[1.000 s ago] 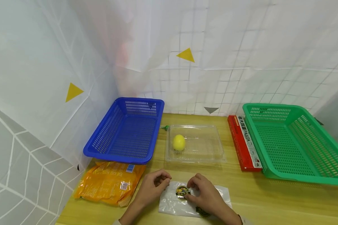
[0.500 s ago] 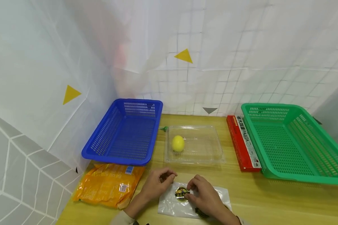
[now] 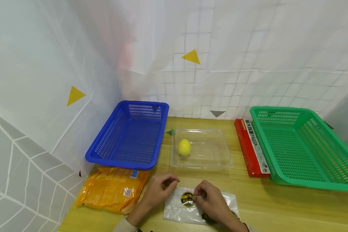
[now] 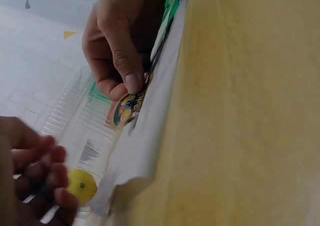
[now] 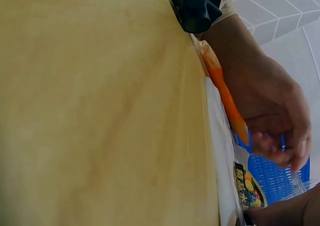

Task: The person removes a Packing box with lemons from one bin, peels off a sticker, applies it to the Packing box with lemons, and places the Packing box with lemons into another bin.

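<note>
A clear plastic bag (image 3: 178,211) with a round yellow and black sticker (image 3: 187,198) lies flat on the wooden table's near edge. My left hand (image 3: 171,183) hovers at the bag's upper left corner, its fingers curled and seemingly pinching the thin film there. My right hand (image 3: 198,195) rests on the bag and pinches it right beside the sticker. In the left wrist view the right hand's thumb (image 4: 131,80) presses at the sticker (image 4: 125,108). The right wrist view shows the left hand (image 5: 282,153) curled above the bag (image 5: 220,151).
A blue basket (image 3: 146,103) stands at the back left, with an orange snack packet (image 3: 110,188) in front of it. A clear tray (image 3: 211,154) holds a lemon (image 3: 184,147). A red pasta box (image 3: 250,148) lies against a green basket (image 3: 278,109) on the right.
My left hand has crept slightly right, toward the bag's corner, with its fingers working. My right hand stays at the sticker. The bag has not shifted.
</note>
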A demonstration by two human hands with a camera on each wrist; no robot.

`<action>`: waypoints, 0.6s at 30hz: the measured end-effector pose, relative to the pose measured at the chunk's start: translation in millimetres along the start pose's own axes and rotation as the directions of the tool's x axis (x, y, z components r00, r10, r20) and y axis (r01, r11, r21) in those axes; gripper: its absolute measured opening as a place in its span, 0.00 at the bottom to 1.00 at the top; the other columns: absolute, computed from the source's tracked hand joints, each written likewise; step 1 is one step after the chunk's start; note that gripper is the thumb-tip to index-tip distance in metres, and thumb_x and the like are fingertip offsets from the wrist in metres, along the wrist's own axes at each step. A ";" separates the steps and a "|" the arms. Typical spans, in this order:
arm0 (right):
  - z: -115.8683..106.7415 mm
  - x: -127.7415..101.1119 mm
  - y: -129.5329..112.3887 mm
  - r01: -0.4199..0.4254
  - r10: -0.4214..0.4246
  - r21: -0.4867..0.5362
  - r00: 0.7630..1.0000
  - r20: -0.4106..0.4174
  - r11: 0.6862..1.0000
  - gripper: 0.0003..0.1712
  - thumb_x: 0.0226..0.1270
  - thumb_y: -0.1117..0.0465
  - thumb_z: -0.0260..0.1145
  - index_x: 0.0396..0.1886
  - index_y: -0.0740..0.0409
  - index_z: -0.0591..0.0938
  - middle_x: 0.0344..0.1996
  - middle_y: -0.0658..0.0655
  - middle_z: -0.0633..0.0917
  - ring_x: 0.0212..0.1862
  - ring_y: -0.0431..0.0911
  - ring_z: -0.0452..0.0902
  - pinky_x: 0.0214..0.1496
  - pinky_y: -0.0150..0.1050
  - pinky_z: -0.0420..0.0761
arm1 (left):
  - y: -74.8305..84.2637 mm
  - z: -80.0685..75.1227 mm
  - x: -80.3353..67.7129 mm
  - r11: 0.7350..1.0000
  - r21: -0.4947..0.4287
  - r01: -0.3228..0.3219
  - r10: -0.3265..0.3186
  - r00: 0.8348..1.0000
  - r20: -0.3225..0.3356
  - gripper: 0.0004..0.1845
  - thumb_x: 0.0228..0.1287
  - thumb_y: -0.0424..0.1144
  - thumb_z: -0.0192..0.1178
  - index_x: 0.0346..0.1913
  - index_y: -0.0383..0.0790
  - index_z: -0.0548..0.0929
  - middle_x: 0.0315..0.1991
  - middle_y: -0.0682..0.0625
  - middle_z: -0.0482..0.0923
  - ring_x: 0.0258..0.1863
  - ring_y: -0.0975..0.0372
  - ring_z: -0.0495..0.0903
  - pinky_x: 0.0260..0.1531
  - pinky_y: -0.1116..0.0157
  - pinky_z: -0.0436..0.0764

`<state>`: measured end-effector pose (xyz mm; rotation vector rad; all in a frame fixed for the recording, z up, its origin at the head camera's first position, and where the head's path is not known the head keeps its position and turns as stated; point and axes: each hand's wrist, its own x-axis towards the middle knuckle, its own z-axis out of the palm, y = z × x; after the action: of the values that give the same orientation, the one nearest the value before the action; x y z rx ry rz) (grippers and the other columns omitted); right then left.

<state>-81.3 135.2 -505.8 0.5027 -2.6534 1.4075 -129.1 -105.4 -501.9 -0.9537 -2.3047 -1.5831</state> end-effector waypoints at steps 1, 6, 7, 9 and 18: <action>0.1 -0.2 0.1 -0.006 0.006 0.011 1.000 0.005 1.000 0.15 0.58 0.69 0.79 0.30 0.47 0.81 0.31 0.41 0.77 0.32 0.36 0.74 0.34 0.34 0.77 | -0.9 0.6 -1.2 1.000 0.012 0.012 -0.012 1.000 0.021 0.05 0.67 0.27 0.66 0.40 0.39 0.88 0.31 0.57 0.84 0.26 0.70 0.77 0.24 0.68 0.81; 0.3 0.1 1.1 -0.012 0.012 0.029 1.000 0.011 1.000 0.15 0.60 0.69 0.77 0.31 0.47 0.81 0.31 0.41 0.77 0.32 0.36 0.73 0.33 0.34 0.77 | -5.0 2.3 -2.9 0.996 0.083 0.043 -0.051 0.993 0.103 0.04 0.66 0.29 0.67 0.41 0.38 0.88 0.33 0.59 0.82 0.28 0.70 0.77 0.27 0.70 0.80; 0.3 0.3 1.1 -0.011 0.011 0.027 1.000 0.010 1.000 0.15 0.60 0.69 0.77 0.30 0.46 0.81 0.31 0.41 0.76 0.31 0.36 0.73 0.33 0.34 0.76 | -5.4 2.4 -2.8 0.995 0.092 0.045 -0.056 0.991 0.122 0.04 0.66 0.29 0.67 0.42 0.38 0.88 0.33 0.59 0.82 0.28 0.71 0.76 0.27 0.71 0.80; 0.6 0.1 1.1 -0.017 0.016 0.026 1.000 0.011 1.000 0.16 0.59 0.70 0.77 0.30 0.46 0.80 0.30 0.41 0.77 0.31 0.36 0.72 0.32 0.34 0.76 | -5.9 2.4 -2.8 0.994 0.103 0.044 -0.060 0.985 0.161 0.04 0.66 0.30 0.67 0.42 0.37 0.88 0.32 0.60 0.81 0.28 0.71 0.76 0.27 0.72 0.79; -2.8 0.3 -2.4 -0.071 0.062 0.137 0.995 0.073 0.988 0.12 0.65 0.71 0.72 0.34 0.52 0.79 0.27 0.45 0.79 0.29 0.38 0.74 0.31 0.34 0.77 | -6.0 2.9 -3.4 0.991 0.132 0.038 -0.069 0.969 0.238 0.06 0.65 0.30 0.68 0.44 0.38 0.90 0.32 0.62 0.78 0.28 0.74 0.74 0.27 0.74 0.78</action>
<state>-81.0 136.1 -502.2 0.4884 -2.6604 1.6327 -129.5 -105.4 -509.3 -1.1164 -2.5788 -1.3867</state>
